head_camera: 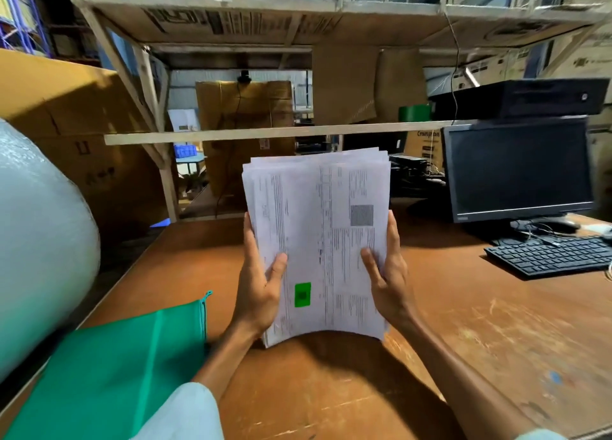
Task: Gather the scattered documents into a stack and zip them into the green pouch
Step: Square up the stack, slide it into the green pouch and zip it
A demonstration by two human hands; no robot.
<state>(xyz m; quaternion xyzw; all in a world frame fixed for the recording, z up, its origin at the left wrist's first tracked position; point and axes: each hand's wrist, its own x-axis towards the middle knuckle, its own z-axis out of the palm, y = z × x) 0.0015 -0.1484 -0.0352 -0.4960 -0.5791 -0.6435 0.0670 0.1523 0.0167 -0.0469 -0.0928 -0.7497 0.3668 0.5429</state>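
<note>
The person holds the stack of documents (pixel 318 227) with both hands, out in front of the chest and over the middle of the brown worktop (pixel 463 340). The left hand (pixel 261 290) grips the stack's left edge, with the thumb laid across the front sheet and the fingers behind. The right hand (pixel 389 280) grips the right edge the same way. The sheets stand nearly upright, leaning a little away from the person, and their top edges are fanned slightly out of line. The lower edge bows upward in the middle; I cannot tell whether it touches the worktop or hangs just above it. The front page carries dense print, a grey square code and a bright green sticker (pixel 302 294) near the left thumb.

The green pouch (pixel 109 373) lies flat on the worktop to the left of the stack, beside the left forearm and apart from the papers. Its zip pull (pixel 207 295) sticks up at the far corner.

A big roll of bubble wrap (pixel 39 241) sits at the far left. On the right of the worktop stand a dark monitor (pixel 516 168) and a black keyboard (pixel 549 254). A wooden shelf (pixel 265 134) runs behind the stack, with a black computer case (pixel 520 97) on it. Cardboard boxes (pixel 66 125) are piled at the back left.
</note>
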